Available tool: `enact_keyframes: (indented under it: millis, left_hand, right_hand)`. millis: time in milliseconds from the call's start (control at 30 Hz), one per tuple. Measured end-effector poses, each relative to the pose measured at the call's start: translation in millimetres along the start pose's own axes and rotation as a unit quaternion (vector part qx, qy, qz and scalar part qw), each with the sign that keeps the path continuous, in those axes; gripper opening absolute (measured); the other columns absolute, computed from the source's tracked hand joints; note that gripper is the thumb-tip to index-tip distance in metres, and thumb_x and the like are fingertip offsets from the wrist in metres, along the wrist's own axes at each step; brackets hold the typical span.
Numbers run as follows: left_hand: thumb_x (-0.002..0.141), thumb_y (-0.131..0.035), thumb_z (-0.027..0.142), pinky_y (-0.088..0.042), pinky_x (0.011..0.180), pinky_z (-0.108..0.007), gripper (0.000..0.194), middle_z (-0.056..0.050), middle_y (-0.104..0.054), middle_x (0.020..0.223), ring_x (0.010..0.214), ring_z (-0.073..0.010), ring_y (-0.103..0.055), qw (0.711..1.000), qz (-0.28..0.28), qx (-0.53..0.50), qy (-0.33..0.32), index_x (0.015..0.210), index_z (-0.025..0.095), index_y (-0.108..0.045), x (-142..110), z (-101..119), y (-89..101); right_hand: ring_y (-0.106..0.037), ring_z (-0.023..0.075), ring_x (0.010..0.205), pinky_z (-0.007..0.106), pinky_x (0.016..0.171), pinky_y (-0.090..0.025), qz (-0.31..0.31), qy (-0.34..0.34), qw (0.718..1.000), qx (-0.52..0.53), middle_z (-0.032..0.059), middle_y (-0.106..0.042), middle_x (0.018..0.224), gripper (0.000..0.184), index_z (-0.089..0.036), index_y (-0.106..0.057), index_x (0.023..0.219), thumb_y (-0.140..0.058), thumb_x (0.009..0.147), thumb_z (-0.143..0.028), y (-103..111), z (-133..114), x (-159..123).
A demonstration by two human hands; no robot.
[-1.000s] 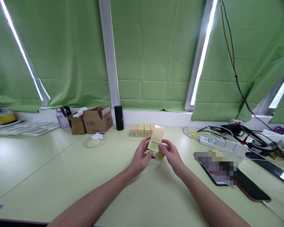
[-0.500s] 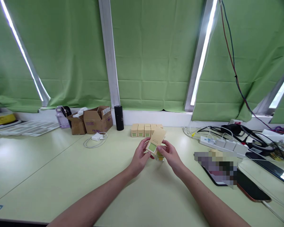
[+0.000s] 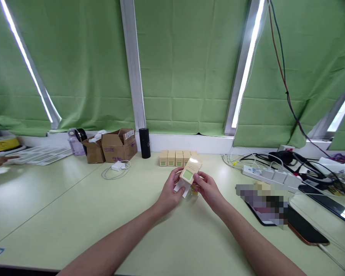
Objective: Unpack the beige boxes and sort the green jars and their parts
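A small tan cardboard box [image 3: 192, 167] with a green square on its front is tilted between both hands above the table. My left hand [image 3: 170, 190] is closed on its left side, with the thumb on a white flap [image 3: 180, 187] at the near end. My right hand [image 3: 208, 189] pinches the box's lower right edge. Just under the box, by my right fingers, a small clear item with yellow in it [image 3: 194, 190] shows; the box and fingers partly hide it. Behind the hands stands a row of several similar tan boxes [image 3: 171, 158].
Left lie a white charger with cable [image 3: 118, 166], two open cartons [image 3: 119, 145] and a black bottle [image 3: 144, 143]. Right are a power strip [image 3: 268, 176], tangled cables and phones [image 3: 307, 226]. Another person's hand [image 3: 1, 161] reaches in at the far left.
The box's near end has opened, and a white flap now sticks out under my left thumb. The box has tipped slightly. Another person's hand has appeared at the far left.
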State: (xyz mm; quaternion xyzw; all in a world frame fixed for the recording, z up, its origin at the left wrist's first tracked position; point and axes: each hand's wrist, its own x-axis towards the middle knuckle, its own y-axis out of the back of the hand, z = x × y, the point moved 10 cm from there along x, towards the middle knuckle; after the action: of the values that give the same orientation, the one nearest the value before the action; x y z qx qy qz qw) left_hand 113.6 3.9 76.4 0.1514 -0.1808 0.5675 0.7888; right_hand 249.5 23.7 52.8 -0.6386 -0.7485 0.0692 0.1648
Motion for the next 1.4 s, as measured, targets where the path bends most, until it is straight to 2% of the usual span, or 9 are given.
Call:
enact_keyframes:
  millis: [200, 400, 500, 567, 767, 967, 1167, 1267, 1400]
  left_hand:
    - [0.093, -0.066, 0.031, -0.05, 0.09, -0.038, 0.041, -0.01, -0.067, 0.131, 0.112, -0.0276, -0.066, 0.989, 0.055, 0.136, -0.019, 0.131, 0.026, -0.054, -0.8, 3.3, 11.9]
    - [0.101, -0.054, 0.042, -0.049, 0.089, -0.038, 0.043, -0.01, -0.071, 0.127, 0.104, -0.0286, -0.067, 0.987, 0.033, 0.154, -0.035, 0.14, 0.025, -0.057, -4.4, 3.9, 10.9]
    - [0.103, -0.048, 0.044, -0.049, 0.082, -0.037, 0.041, -0.009, -0.074, 0.115, 0.093, -0.0277, -0.067, 0.982, 0.052, 0.183, -0.018, 0.137, 0.024, -0.059, -5.3, -1.3, 16.3]
    - [0.103, -0.048, 0.043, -0.049, 0.082, -0.037, 0.038, -0.009, -0.074, 0.114, 0.094, -0.0271, -0.067, 0.98, 0.064, 0.188, -0.024, 0.133, 0.024, -0.06, -4.8, 0.8, 17.7]
    - [0.095, -0.063, 0.04, -0.053, 0.084, -0.035, 0.034, -0.009, -0.073, 0.119, 0.102, -0.0264, -0.069, 0.986, 0.081, 0.147, -0.021, 0.125, 0.024, -0.062, -1.7, 6.4, 16.8]
    - [0.082, -0.079, 0.034, -0.054, 0.09, -0.038, 0.053, -0.009, -0.071, 0.127, 0.109, -0.0291, -0.068, 0.991, 0.038, 0.127, -0.004, 0.131, 0.025, -0.059, -1.3, 2.7, 8.4]
    - [0.098, -0.06, 0.049, -0.053, 0.09, -0.037, 0.044, -0.013, -0.07, 0.126, 0.11, -0.0285, -0.067, 0.999, 0.01, 0.05, -0.006, 0.131, 0.02, -0.061, -1.7, 6.5, 4.4]
    - [0.099, -0.058, 0.052, -0.051, 0.092, -0.036, 0.046, -0.013, -0.07, 0.125, 0.109, -0.0274, -0.065, 1.0, 0.009, -0.007, -0.002, 0.129, 0.018, -0.064, 0.1, 4.8, 7.7]
    - [0.098, -0.056, 0.057, -0.051, 0.091, -0.036, 0.049, -0.012, -0.071, 0.122, 0.106, -0.0267, -0.065, 1.0, 0.022, -0.019, 0.001, 0.128, 0.018, -0.066, 2.7, -0.7, 15.4]
  right_hand:
    - [-0.059, 0.0142, 0.061, 0.027, 0.057, -0.043, 0.001, -0.016, 1.0, 0.023, 0.0026, -0.071, 0.074, 0.059, -0.019, -0.065, 0.098, -0.089, 0.066, -0.062, -4.3, 0.3, -2.2]
    - [-0.054, 0.0126, 0.056, 0.027, 0.054, -0.039, 0.025, -0.027, 0.998, 0.054, -0.0011, -0.065, 0.066, 0.06, -0.02, -0.062, 0.091, -0.09, 0.063, -0.064, -0.6, 1.1, -2.4]
    - [-0.052, 0.0121, 0.056, 0.026, 0.052, -0.037, 0.021, -0.034, 0.998, 0.054, -0.0003, -0.065, 0.069, 0.06, -0.02, -0.062, 0.093, -0.089, 0.064, -0.064, -2.1, 2.9, -3.3]
    - [-0.052, 0.0119, 0.057, 0.026, 0.052, -0.037, 0.007, -0.036, 0.998, 0.052, 0.0003, -0.066, 0.072, 0.06, -0.02, -0.063, 0.097, -0.089, 0.065, -0.063, -5.8, 4.2, -4.4]
    - [-0.048, 0.0104, 0.053, 0.026, 0.052, -0.036, -0.016, -0.036, 0.999, 0.028, -0.0018, -0.062, 0.066, 0.063, -0.018, -0.068, 0.104, -0.086, 0.068, -0.066, -11.3, 7.9, -5.5]
    - [-0.048, 0.0107, 0.053, 0.026, 0.05, -0.033, -0.006, -0.043, 0.999, 0.019, 0.002, -0.066, 0.068, 0.061, -0.016, -0.071, 0.093, -0.084, 0.067, -0.069, -6.0, 7.8, -4.4]
    - [-0.057, 0.0126, 0.056, 0.025, 0.051, -0.042, -0.004, -0.038, 0.999, 0.031, 0.0053, -0.071, 0.073, 0.057, -0.015, -0.074, 0.09, -0.086, 0.068, -0.066, -2.4, 7.1, -2.4]
    - [-0.063, 0.0153, 0.061, 0.027, 0.055, -0.048, -0.006, -0.038, 0.999, 0.033, 0.0085, -0.076, 0.081, 0.055, -0.015, -0.075, 0.091, -0.089, 0.067, -0.062, -0.8, 6.0, -1.9]
    - [-0.07, 0.0203, 0.07, 0.031, 0.062, -0.053, 0.001, -0.042, 0.999, 0.028, 0.0108, -0.079, 0.088, 0.053, -0.015, -0.075, 0.094, -0.09, 0.067, -0.058, 2.2, 4.7, -2.4]
